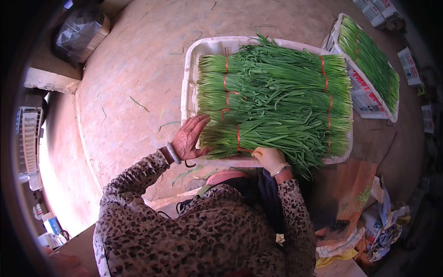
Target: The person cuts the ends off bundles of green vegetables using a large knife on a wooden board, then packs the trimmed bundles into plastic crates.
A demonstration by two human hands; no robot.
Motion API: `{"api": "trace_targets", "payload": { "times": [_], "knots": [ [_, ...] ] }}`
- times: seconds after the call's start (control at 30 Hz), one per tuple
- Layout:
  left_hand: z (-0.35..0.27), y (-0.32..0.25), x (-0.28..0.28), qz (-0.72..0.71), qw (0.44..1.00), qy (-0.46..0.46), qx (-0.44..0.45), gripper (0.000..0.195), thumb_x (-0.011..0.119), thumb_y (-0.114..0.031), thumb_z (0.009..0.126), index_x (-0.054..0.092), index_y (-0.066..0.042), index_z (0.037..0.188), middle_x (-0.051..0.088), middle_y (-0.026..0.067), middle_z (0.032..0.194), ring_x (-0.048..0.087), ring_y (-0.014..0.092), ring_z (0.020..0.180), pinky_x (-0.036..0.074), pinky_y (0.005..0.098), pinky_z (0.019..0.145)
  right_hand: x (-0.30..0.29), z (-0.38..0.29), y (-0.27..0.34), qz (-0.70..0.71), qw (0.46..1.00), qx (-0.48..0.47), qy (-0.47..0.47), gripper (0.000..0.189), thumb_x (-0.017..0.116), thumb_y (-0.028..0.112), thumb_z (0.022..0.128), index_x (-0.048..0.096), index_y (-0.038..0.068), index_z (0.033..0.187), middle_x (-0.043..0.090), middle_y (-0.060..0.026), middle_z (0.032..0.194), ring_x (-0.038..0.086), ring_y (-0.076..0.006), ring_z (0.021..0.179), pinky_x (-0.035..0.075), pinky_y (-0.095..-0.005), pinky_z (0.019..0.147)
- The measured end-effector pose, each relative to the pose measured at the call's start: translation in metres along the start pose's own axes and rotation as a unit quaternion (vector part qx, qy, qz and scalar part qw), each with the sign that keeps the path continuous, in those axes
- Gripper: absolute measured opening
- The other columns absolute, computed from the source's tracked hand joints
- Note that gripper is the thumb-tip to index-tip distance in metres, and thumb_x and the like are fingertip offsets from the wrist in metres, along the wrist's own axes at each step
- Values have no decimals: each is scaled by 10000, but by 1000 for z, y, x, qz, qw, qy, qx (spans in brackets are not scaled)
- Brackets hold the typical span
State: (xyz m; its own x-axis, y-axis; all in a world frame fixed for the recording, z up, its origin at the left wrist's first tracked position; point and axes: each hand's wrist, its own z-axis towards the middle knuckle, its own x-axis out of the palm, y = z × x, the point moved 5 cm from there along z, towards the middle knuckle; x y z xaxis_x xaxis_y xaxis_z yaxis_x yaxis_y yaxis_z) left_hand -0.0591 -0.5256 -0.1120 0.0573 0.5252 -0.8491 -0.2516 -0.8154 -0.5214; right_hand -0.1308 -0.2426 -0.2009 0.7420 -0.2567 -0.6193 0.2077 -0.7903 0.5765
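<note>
A white plastic crate [188, 81] stands before me, filled with bundles of garlic chives [277, 93]. Their pale stem ends face the left and right sides and their leaves overlap in the middle. Red ties [326, 74] circle the bundles. My left hand [192, 135], bare with a bangle at the wrist, lies flat against the stem ends of the nearest left bundle [221, 138], thumb spread. At the crate's near rim, my right hand [271, 159], in a pale thin glove, pinches the end of the red tie [238, 138] around that bundle.
Another crate of tied chives [368, 62] stands at the right, touching or close to the first. A brown board [360, 194] and crumpled plastic bags [384, 225] lie at lower right. A box with dark plastic [81, 34] sits upper left. Loose leaves [139, 104] litter the floor.
</note>
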Motion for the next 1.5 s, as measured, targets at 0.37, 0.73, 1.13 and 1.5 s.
{"api": "trace_targets", "payload": {
  "times": [0.37, 0.73, 1.13, 1.5],
  "knots": [
    [20, 18, 16, -231, 967, 97, -45, 655, 751, -79, 734, 517, -40, 1345, 534, 172, 1359, 527, 346, 1280, 440, 423, 1081, -44, -71, 109, -186, 944, -180, -204, 172, 717, 274, 852, 708, 116, 921, 642, -64, 752, 648, -280, 704, 517, -417, 650],
    [10, 29, 34, -250, 962, 78, -77, 504, 781, -80, 772, 586, -74, 1236, 620, 143, 1122, 613, 346, 1119, 502, 416, 968, 29, -2, 137, -90, 958, -196, -190, 186, 672, 239, 875, 579, 96, 802, 618, -95, 663, 650, -319, 611, 515, -434, 569],
    [68, 20, 20, -105, 966, 232, 45, 988, 862, -335, 611, 430, -77, 1461, 520, 230, 1389, 494, 418, 1282, 401, 480, 1103, -83, -6, 73, -355, 924, -97, -102, 933, 876, 430, 637, 497, 59, 1403, 595, -115, 1239, 543, -291, 1190, 397, -516, 1041],
    [51, -22, 3, 52, 988, 141, 43, 929, 780, -199, 478, 480, 34, 1327, 536, 243, 1195, 547, 414, 1075, 459, 477, 918, -85, -61, 88, -308, 918, -158, -194, 477, 776, 145, 688, 680, 42, 1144, 589, -121, 887, 589, -325, 927, 450, -450, 956]
  ]
}}
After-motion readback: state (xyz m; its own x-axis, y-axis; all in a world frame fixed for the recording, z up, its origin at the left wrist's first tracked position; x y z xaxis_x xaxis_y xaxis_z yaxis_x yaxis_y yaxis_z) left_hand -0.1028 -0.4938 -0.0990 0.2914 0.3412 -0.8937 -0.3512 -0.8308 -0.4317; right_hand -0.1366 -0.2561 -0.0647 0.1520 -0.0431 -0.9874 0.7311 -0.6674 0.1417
